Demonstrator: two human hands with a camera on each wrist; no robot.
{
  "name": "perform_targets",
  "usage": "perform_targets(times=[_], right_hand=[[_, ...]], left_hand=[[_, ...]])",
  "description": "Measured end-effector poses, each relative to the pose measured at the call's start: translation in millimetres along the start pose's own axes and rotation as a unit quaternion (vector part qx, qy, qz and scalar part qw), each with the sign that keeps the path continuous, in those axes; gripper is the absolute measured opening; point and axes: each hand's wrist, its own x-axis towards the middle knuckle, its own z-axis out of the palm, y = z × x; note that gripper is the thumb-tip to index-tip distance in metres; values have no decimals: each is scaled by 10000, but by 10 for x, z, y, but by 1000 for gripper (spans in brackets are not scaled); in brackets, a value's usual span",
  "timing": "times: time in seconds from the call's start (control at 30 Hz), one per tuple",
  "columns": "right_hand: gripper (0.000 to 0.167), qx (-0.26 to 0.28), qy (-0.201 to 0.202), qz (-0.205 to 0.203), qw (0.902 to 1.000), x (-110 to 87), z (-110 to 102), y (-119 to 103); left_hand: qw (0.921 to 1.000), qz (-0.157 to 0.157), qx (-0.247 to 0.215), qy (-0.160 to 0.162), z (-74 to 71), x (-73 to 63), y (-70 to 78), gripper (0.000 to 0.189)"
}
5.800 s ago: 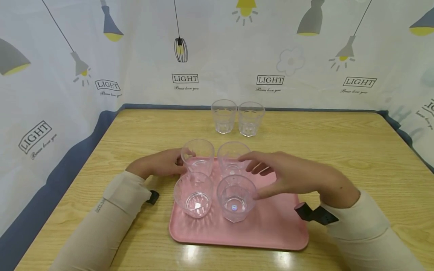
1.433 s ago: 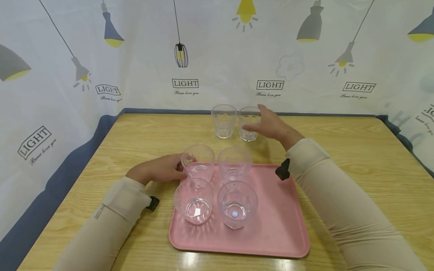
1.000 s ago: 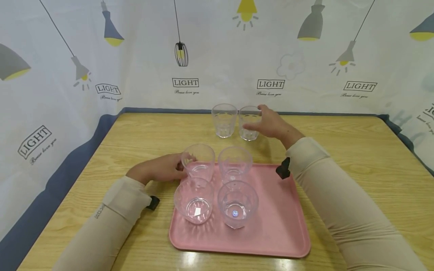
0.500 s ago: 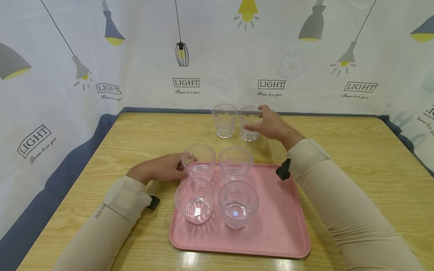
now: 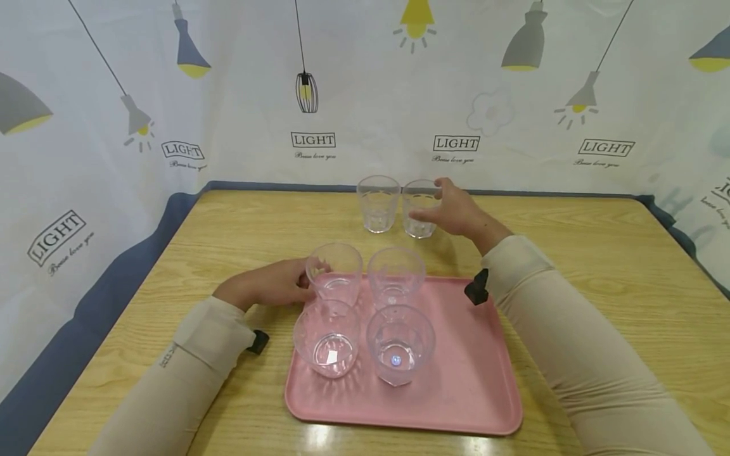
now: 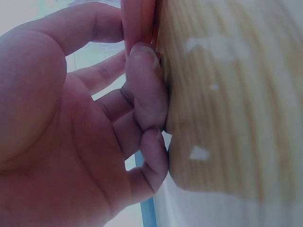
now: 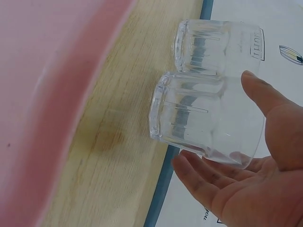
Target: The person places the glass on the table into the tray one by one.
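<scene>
Several clear cups stand upright on the pink tray [image 5: 467, 392], grouped on its left half, among them a front-left cup [image 5: 326, 339] and a front-right cup [image 5: 401, 348]. Two more stand side by side at the back: a left one [image 5: 377, 209] and a right one [image 5: 419, 229]. My right hand [image 5: 461, 212] holds that right cup, thumb at the front and fingers around the far side; the right wrist view shows the cup [image 7: 189, 113] between thumb and fingers. My left hand [image 5: 275, 283] grips the tray's left edge, thumb on the rim [image 6: 138, 23], curled fingers low at the table.
The wooden table [image 5: 599, 253] reaches to the patterned curtain [image 5: 376, 76] behind, with a dark blue band [image 5: 256, 186] along the far edge. My right forearm [image 5: 593, 354] passes over the tray's right side.
Since the oldest frame, my right hand has left the front-right cup on the tray and gone to the back-right cup. Over the last second both hands stay put.
</scene>
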Motion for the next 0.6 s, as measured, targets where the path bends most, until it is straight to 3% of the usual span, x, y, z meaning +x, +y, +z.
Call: perform_targets(times=[0.6], right_hand=[[102,-101,182,-157,9997,-28,25,20]], left_hand=[[9999,74,-12,107,16,-16,10,49]])
